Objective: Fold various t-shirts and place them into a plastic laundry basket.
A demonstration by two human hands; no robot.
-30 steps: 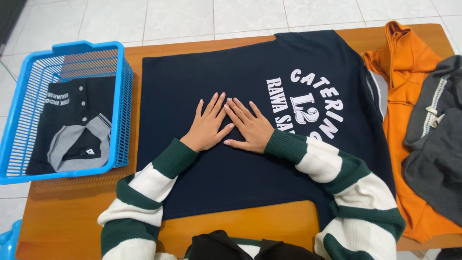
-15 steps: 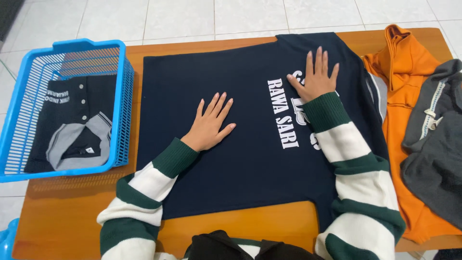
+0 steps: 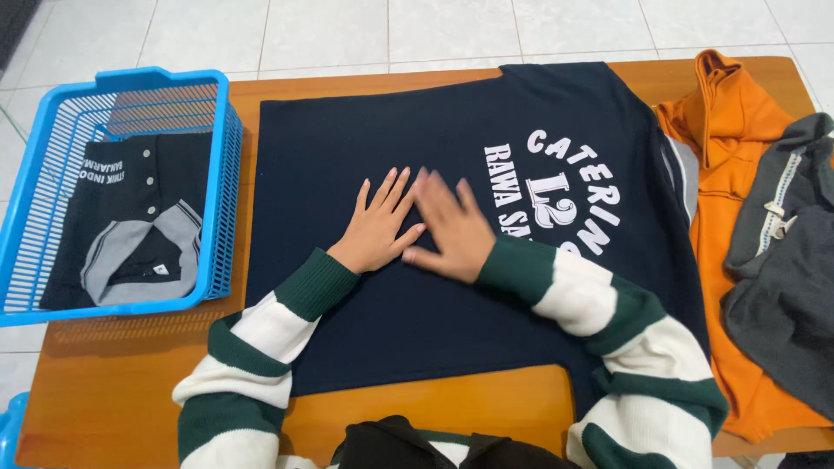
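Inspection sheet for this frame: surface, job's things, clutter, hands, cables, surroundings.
Surface: wooden table, mostly covered by garments.
Job's things: dark navy shirt spread flat, white print facing up.
Clutter: blue basket at the left with a folded dark shirt with grey collar inside; orange garment and grey garment at the right.
Hands: left hand flat on the navy shirt, fingers spread; right hand flat beside it, blurred; neither grips anything.
Cables: nothing seen.
Surroundings: white tiled floor.
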